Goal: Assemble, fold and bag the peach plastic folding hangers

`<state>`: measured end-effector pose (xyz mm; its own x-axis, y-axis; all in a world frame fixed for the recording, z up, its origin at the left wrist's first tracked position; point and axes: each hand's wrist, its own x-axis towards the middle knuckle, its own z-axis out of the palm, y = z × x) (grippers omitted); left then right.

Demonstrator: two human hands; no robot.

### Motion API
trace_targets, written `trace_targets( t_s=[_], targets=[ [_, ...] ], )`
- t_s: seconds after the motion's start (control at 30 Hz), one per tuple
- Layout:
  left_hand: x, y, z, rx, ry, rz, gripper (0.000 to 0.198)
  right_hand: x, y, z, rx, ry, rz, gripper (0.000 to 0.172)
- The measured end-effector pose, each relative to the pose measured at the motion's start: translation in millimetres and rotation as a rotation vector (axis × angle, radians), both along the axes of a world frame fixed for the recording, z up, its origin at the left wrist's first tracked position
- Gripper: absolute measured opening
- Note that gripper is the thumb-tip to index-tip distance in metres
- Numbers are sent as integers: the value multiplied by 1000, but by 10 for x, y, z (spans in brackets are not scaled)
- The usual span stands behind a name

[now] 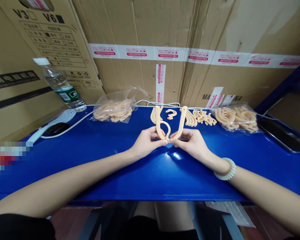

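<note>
Between my two hands, above the front middle of the table, is a beige folding hanger with two curved arms raised in a U and a thin hook between them. My left hand (148, 142) is closed, thumb and fingers pinching the lower end of the left hanger arm (158, 120). Likewise, my right hand (193, 142) pinches the lower end of the right hanger arm (182, 122). The hook (168, 128) curves up beside the left arm. Fingertips partly hide the joint where the pieces meet. Behind lie loose hooks (172, 114) and curved arms (190, 118).
Clear bags of beige parts stand at the left (113, 111) and right (236, 117). Farther left are a water bottle (62, 86), a hairbrush (62, 117) and a black mouse (58, 128). A phone (283, 135) lies far right. Cardboard boxes (140, 76) wall the back of the blue table (110, 143).
</note>
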<state>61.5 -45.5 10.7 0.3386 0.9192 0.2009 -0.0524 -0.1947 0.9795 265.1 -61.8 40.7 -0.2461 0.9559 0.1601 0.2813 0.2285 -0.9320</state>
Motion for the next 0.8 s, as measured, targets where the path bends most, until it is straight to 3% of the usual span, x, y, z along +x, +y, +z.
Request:
trace_targets(
  t_s=[0.2,0.4,0.5,0.63,0.8],
  targets=[
    [24,-25,45,-126,-75,32,33,26,69,30,2,35,39,35],
    [-34,63,143,-359,-278,129,17,423,288,335,55,7,191,31],
    [-87,129,173,-422,-313,181,8,663,405,482,142,-147,226,31],
    [-161,206,196,-430,-315,192,6,878,517,569,287,-523,217,24],
    [-347,349,222,-361,-173,147,13,996,571,592,282,-836,247,12]
  ],
)
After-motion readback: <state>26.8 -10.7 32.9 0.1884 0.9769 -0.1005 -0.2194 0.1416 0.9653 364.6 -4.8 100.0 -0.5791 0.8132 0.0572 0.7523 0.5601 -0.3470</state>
